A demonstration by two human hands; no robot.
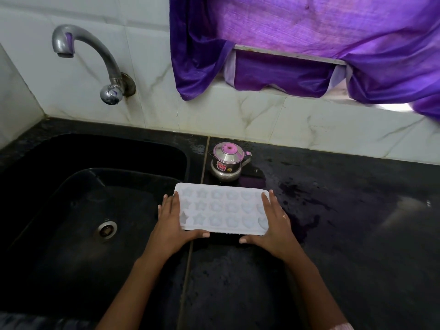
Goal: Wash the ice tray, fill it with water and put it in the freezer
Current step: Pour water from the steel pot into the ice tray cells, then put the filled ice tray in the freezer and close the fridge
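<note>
Ice tray: a white ice tray (222,209) with star, flower and heart moulds lies face up on the black counter (345,234), just right of the sink; its left end reaches the sink's edge.
Left hand: the left hand (173,221) grips the tray's left end, fingers laid flat over the top, thumb along the near edge.
Right hand: the right hand (273,222) grips the right end the same way, fingers over the top, thumb at the near edge.
Sink: a black sink (78,210) fills the left side, with a metal drain (107,229) at its bottom.
Tap: a curved metal tap (95,60) comes from the tiled wall, its spout over the sink's far left; no water runs.
In the way: a small steel kettle (227,161) stands just beyond the tray's far edge.
Counter: wet patches show right of the tray.
Beyond: a purple curtain (309,44) hangs at the far right.
</note>
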